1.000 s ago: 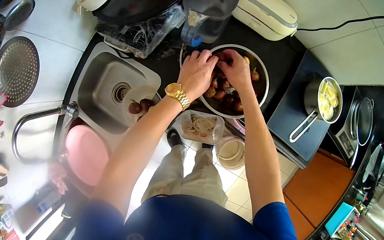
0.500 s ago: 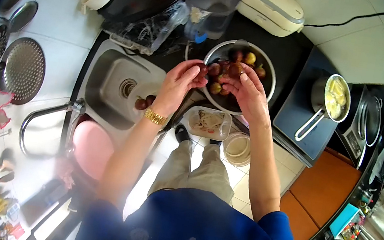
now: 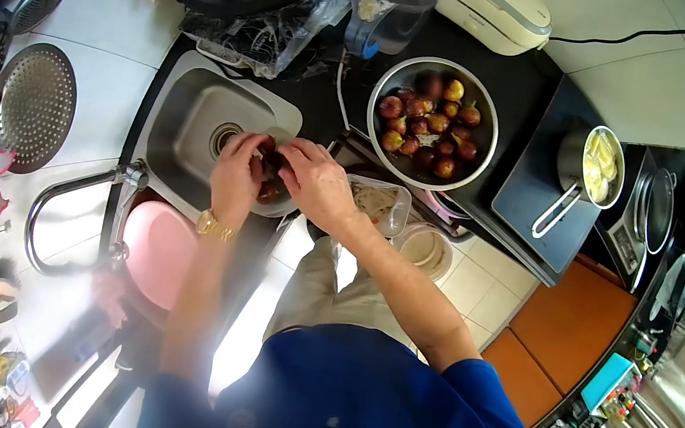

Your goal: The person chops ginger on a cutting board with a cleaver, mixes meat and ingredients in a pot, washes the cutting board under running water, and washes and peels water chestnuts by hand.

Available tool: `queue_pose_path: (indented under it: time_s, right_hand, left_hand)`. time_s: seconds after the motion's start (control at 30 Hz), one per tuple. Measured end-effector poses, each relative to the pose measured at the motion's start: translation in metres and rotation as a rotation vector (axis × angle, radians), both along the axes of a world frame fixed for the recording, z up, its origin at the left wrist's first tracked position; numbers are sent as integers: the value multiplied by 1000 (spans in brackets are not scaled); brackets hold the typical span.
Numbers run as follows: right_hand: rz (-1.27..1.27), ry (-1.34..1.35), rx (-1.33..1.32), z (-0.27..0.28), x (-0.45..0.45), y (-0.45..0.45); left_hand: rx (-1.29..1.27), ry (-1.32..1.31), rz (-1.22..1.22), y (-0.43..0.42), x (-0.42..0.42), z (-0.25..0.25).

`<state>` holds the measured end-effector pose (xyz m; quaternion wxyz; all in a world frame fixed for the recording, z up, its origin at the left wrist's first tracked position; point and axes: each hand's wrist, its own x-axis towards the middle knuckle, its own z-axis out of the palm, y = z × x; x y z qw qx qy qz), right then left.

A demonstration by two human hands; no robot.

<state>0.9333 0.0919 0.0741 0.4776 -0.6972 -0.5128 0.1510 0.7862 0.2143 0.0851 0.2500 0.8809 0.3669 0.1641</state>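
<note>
Both hands are together over the near right edge of the steel sink, at a pale shallow bowl mostly hidden beneath them. My left hand, with a gold watch at the wrist, curls its fingers around a dark fig. From the right, my right hand comes in with bent fingers closed on dark figs, its fingertips partly hidden. Another fig shows below the fingers. Further right, a large steel bowl holds several reddish-purple figs with yellow-green patches.
A faucet and pink basin stand near the sink. A pot of yellow pieces sits on the dark cooktop. Below the counter are a clear plastic tub and a round bucket. A grey pitcher stands behind.
Both hands have moved left from above the large steel bowl to the pale bowl at the sink. The figs they held over the steel bowl are no longer above it.
</note>
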Motion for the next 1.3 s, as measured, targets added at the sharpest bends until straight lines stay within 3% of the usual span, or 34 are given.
queue_pose_path:
  time_s: [0.17,0.2,0.23,0.3,0.37,0.43,0.5,0.57,0.63,0.7,0.77,0.83,0.9,1.03,1.1,1.17,1.3]
  right_hand:
    - [-282,-58,79,8,73,-25]
    - [-353,-210,23,-1,97,-27]
    - [-299,-429,-52,10,132,-24]
    - [-246,-492,-83,-3,147,-20]
    - [-122,-534,-320,-12,155,-17]
    - [-115,-572,-388,-19,159,-11]
    - [-109,-615,-463,-24,158,-9]
    - [-180,-586,-274,-26,163,-11]
    - [-219,-568,-144,-8,161,-17]
    - [-342,-120,-112,14,147,-21]
    - [-230,279,-182,30,124,-22]
    - [-38,291,-58,34,88,-19]
    - [167,236,-167,47,55,-12]
    - [281,116,-194,25,5,10]
    - [316,-232,-47,15,-13,15]
    - [352,-343,-88,6,-21,12]
    - [210,-44,-27,36,1,-15]
  left_hand:
    - [-46,-136,43,-23,20,10]
    - [-94,-165,20,-27,28,10]
    - [-138,-189,-5,-30,30,11]
    - [-118,-189,1,-32,29,6]
    - [-206,-284,81,-35,28,2]
    - [-172,-275,115,-38,11,9]
    - [29,-231,206,-35,-16,8]
    - [-109,-85,424,-32,-53,-11]
    - [-5,-11,412,-27,-82,-52]
    - [-809,-303,566,-29,-95,-59]
    - [-1019,-421,612,-39,-84,-58]
    - [-1076,-423,488,-44,-71,-47]
    - [-1120,-502,540,-46,-67,-53]
    - [-1053,-595,545,-52,-68,-63]
    - [-1051,-625,503,-55,-73,-61]
    - [-945,-578,565,-59,-72,-60]
    - [-1064,-681,613,-59,-78,-39]
